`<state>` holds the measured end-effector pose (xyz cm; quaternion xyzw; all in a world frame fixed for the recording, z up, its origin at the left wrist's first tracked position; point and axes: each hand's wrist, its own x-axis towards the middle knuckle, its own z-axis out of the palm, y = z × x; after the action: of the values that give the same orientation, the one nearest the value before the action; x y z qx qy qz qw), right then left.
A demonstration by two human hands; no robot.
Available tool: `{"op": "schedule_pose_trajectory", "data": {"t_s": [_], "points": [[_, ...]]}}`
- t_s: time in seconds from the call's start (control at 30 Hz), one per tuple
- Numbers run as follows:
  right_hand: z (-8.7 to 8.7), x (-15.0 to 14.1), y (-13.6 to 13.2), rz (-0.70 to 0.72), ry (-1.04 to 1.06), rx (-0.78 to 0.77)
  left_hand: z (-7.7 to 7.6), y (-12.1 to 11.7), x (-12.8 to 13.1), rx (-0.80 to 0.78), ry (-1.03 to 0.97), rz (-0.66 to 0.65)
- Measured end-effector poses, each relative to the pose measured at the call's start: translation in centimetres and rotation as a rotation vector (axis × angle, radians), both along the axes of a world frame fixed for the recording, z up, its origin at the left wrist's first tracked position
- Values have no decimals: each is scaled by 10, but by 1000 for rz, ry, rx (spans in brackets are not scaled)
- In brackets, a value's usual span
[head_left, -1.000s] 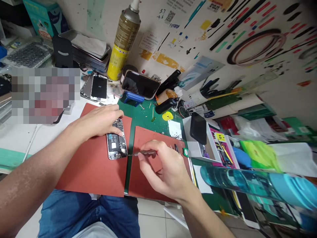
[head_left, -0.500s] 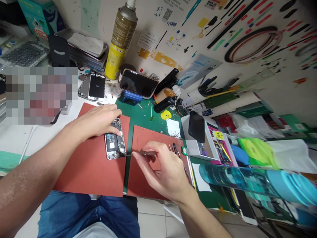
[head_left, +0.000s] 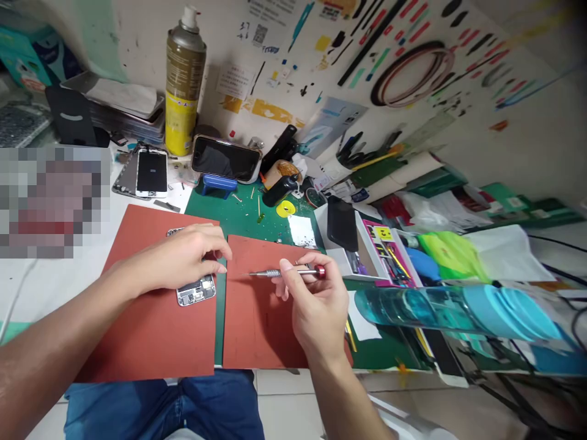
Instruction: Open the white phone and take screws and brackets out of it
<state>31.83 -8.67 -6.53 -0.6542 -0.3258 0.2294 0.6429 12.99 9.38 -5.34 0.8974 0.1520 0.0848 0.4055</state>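
Observation:
An opened phone (head_left: 196,292) lies on the left red mat (head_left: 147,330), its inner parts facing up. My left hand (head_left: 183,260) rests over its upper half, fingers curled down on it, covering most of the body. My right hand (head_left: 312,302) holds a slim metal screwdriver with a red cap (head_left: 284,272) level above the right red mat (head_left: 261,324). Its thin tip points left toward my left fingertips, a short gap away from the phone.
A tall spray can (head_left: 183,85) stands at the back, beside a phone propped on a blue stand (head_left: 225,160) and a detached white screen (head_left: 152,172). A white tray (head_left: 358,244) with a black phone and tools sits right. A teal transparent bottle (head_left: 454,311) lies near the right edge.
The view swung left and down. My right hand lifted the screwdriver off the phone's lower end and drew it right. My left hand slid down over more of the phone.

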Motion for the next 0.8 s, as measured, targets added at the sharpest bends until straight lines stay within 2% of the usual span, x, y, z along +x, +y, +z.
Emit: {"op": "schedule_pose_trajectory", "data": {"t_s": [0.17,0.33,0.47,0.7,0.8], "points": [[-7,1,-3,-48,94,1,1,-9,12,-46,15,-31],[-3,3,-7,-32,132,0,12,-13,24,-42,1,-58],[0,11,-18,-89,128,23,18,-19,36,-24,25,-84],[0,31,-35,-173,164,46,28,-30,73,50,61,-202],[-2,40,-43,-278,129,71,26,-33,90,108,55,-218]]}}
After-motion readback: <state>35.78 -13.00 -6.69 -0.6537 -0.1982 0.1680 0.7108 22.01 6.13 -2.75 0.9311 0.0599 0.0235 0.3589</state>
